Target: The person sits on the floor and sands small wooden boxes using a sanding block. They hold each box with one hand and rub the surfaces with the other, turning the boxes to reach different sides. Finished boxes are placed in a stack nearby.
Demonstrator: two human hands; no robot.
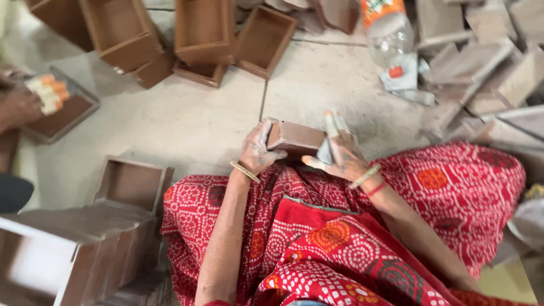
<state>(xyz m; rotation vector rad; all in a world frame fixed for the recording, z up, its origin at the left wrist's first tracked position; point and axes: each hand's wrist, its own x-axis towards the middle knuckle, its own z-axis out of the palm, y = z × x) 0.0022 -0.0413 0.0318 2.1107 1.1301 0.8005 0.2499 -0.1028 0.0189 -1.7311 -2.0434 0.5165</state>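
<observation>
Fingers (258, 141) of your left hand (258, 152) wrap the left end of the small brown box (297, 137) at the centre of the frame, gripping it firmly, while your right hand (340, 154) lies against its right end with the fingers spread and mostly straight, a small grey scrap (325, 153) pressed under the palm against the box. You look to be in the middle of rubbing or smoothing the box's surface, held just above your lap over the red patterned cloth (351, 238). To carry on you would need a steady left-hand grip and even pressure from the right palm, turning the box to bring a fresh face up. It is a small rectangular piece, dull reddish-brown, matt and dusty, with its closed side facing up; both your hands carry pale smears. Open boxes of the same kind (204, 28) lie in the upper left of the frame on the tiled floor (187, 119), another open box (133, 184) sits at the lower left beside a stack, and a clear plastic bottle (388, 31) lies at the top right. Another person's hand (20, 105) works at the far left edge.
</observation>
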